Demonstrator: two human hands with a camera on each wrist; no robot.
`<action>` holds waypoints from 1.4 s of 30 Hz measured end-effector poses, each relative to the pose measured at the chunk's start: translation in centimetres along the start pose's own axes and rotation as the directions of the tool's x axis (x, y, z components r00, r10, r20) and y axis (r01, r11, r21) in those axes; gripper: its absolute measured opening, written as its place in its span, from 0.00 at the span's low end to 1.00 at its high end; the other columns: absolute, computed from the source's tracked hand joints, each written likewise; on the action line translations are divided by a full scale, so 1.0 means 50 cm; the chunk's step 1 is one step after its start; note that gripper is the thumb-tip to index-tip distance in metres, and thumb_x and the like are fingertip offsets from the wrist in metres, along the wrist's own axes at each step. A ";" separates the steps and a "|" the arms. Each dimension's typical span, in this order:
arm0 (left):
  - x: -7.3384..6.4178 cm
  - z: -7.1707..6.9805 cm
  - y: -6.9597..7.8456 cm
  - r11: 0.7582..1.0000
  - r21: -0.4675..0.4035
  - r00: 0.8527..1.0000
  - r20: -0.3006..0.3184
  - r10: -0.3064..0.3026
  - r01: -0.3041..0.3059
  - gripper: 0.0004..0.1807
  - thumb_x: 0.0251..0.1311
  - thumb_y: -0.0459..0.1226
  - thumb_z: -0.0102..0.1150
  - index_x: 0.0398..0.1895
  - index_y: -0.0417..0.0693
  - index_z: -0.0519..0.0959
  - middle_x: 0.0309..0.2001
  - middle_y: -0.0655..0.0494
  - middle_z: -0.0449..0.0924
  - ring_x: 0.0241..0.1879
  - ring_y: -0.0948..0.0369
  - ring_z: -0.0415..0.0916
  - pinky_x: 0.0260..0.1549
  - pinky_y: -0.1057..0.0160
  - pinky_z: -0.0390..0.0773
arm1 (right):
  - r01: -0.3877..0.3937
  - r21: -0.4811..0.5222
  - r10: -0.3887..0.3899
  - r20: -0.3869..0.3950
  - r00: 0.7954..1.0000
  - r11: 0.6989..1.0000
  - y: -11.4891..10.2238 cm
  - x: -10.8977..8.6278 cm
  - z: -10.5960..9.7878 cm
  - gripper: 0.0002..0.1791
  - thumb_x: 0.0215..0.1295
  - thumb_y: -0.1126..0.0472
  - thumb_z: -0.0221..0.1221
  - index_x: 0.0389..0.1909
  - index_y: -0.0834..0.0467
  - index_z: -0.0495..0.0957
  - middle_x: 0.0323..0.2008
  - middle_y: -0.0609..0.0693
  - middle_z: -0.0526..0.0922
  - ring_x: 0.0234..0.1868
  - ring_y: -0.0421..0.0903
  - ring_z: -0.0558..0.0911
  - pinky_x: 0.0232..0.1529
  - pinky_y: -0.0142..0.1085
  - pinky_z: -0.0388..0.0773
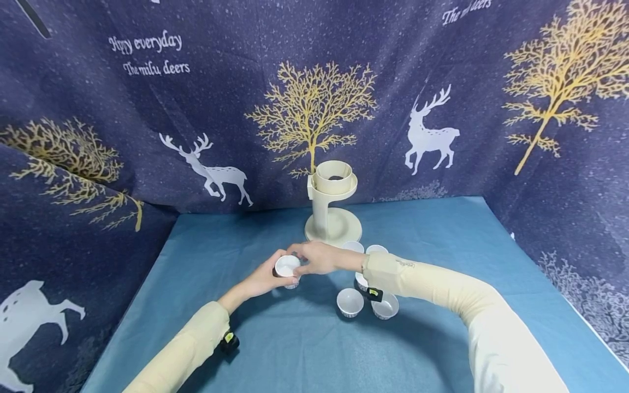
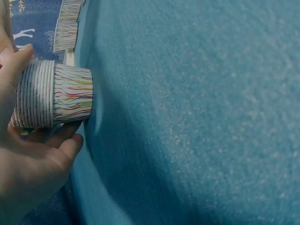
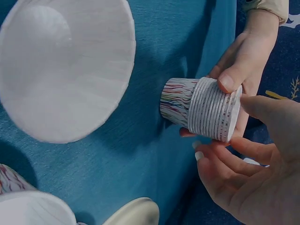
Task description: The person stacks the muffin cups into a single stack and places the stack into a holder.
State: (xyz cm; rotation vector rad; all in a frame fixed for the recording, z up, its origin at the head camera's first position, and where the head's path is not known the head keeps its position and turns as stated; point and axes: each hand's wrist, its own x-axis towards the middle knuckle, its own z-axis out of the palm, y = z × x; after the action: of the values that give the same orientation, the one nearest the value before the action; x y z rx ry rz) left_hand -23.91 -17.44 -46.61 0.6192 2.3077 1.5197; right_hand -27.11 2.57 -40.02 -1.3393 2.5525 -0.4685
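A nested stack of paper baking cups (image 1: 287, 264) with wavy coloured lines stands on the blue cloth. My left hand (image 1: 262, 279) grips the stack from the left, thumb on one side and fingers on the other, as the left wrist view shows with the ribbed rims of the stack (image 2: 70, 93). From the right, my right hand (image 1: 319, 257) pinches the rim of the top cup (image 3: 233, 115) between thumb and index finger. Its other fingers (image 3: 220, 173) are bent loosely beside the stack. The top cup still sits nested with the others.
Several single cups stand to the right, including a near cup (image 1: 350, 303) and another cup (image 1: 385, 307), partly under my right forearm. Behind them is a cream stand (image 1: 320, 215) with a round base and a ring on top. A dark printed curtain (image 1: 344, 33) hangs behind the table.
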 end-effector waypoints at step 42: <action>-0.024 0.007 0.073 0.989 0.145 0.997 -0.076 0.003 0.008 0.27 0.53 0.36 0.64 0.55 0.45 0.65 0.50 0.47 0.72 0.45 0.56 0.71 0.42 0.60 0.72 | 0.097 0.164 -0.088 -0.063 0.994 0.982 0.027 -0.064 -0.008 0.11 0.67 0.57 0.51 0.42 0.55 0.79 0.37 0.46 0.83 0.39 0.35 0.80 0.45 0.28 0.75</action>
State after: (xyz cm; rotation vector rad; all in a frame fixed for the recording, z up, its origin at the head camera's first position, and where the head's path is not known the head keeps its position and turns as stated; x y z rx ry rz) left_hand -22.04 -16.50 -43.36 0.6045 2.4933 1.4060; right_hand -26.46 6.03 -40.01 -1.4064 2.4383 -0.7298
